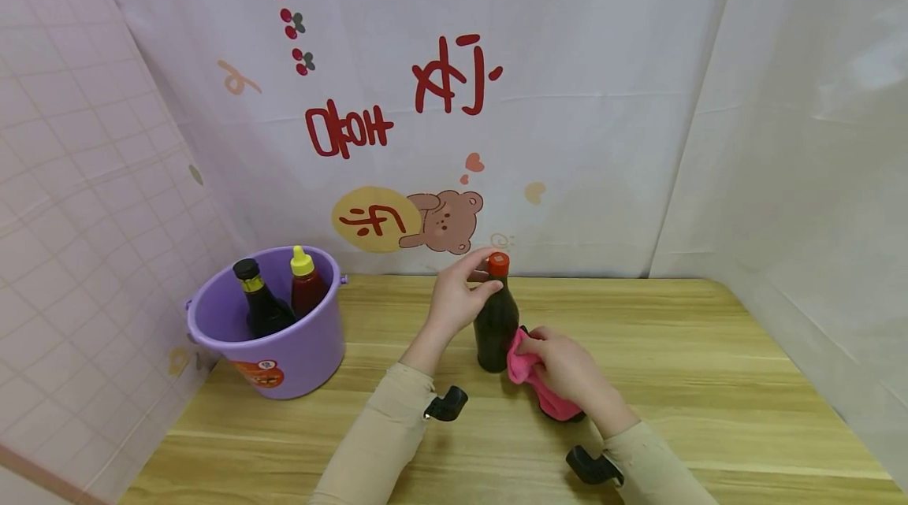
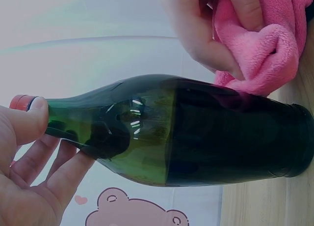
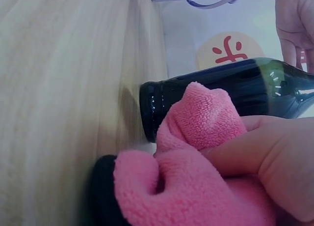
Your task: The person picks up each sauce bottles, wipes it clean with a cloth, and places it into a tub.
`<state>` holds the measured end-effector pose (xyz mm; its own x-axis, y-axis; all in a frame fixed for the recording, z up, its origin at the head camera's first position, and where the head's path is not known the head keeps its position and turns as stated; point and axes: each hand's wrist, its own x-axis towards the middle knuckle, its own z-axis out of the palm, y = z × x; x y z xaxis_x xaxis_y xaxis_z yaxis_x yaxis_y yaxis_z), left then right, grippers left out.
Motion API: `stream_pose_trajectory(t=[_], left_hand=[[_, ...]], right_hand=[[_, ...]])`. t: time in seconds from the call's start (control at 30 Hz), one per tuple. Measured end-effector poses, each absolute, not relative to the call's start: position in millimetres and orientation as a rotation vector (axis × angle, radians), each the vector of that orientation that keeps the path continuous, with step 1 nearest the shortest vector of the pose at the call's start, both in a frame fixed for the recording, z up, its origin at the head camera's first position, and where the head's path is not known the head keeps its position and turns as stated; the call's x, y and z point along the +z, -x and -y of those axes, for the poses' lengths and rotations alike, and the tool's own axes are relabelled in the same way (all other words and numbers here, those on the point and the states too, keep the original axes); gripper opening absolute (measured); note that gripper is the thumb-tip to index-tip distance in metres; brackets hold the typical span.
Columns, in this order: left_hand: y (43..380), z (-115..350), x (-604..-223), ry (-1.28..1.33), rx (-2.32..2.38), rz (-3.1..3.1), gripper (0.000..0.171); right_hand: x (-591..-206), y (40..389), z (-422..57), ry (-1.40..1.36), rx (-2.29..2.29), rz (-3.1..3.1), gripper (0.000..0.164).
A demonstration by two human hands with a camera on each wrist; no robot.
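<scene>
A dark green glass bottle (image 1: 494,332) with a red cap (image 1: 499,264) stands upright on the table. My left hand (image 1: 457,292) holds it by the neck, thumb and fingers around the part just below the cap. In the left wrist view, dark liquid fills the bottle (image 2: 230,137) up to its shoulder. My right hand (image 1: 567,367) grips a bunched pink cloth (image 1: 523,359) at the bottle's right side, low on the body. Something black shows along the edge of the cloth (image 3: 196,182) in the right wrist view; most of it is hidden.
A purple bucket (image 1: 326,355) stands at the left of the wooden table (image 1: 681,379). In it are a black-capped dark bottle (image 1: 266,308) and a red sauce bottle (image 1: 307,291) with a yellow nozzle. A printed white curtain (image 1: 589,135) hangs behind.
</scene>
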<state>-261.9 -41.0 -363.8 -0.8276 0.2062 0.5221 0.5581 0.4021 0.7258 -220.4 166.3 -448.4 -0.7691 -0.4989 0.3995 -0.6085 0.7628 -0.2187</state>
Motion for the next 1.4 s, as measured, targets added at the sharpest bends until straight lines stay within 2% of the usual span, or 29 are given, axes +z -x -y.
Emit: stream_pose_trajectory(t=[0.67, 1.03, 1.4], left_hand=[[257.9, 35.7, -366.0, 0.710, -1.395, 2.271, 0.050], [250.6, 25.8, -367.3, 0.552, -1.204, 2.187, 0.061], [247.2, 20.6, -367.6, 0.433, -1.103, 2.220, 0.051]], right_hand=[[-456.7, 220.9, -175.5, -0.923, 0.486, 2.632, 0.033], [-444.0, 218.7, -191.4, -0.841, 0.588, 2.582, 0.037], [-424.6, 225.1, -207.1, -0.752, 0.692, 2.491, 0.040]])
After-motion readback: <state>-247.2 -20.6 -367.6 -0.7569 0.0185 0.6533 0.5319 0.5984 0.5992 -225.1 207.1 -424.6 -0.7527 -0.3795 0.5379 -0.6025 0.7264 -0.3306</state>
